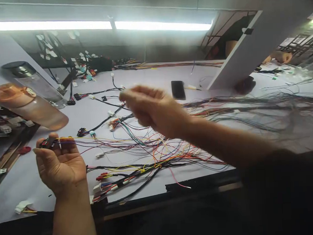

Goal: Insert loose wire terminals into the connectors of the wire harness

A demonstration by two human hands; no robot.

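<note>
My left hand is closed at the fingertips on a black wire connector, palm turned up. Yellow and purple wires run from that connector to the right, into a spread wiring harness on the table. Over the harness, my right hand is raised with its fingers curled and pinched together, somewhat smeared by motion. Whether a wire lies between those fingertips is hidden. Near the left hand lie a light-blue connector and another black connector. Red connectors and a white connector lie nearer the front edge.
Two bottles, one orange-capped and one clear with a dark lid, lean at the left. A phone lies behind my right hand. A white upright panel stands at the right; beyond it are another person's hands.
</note>
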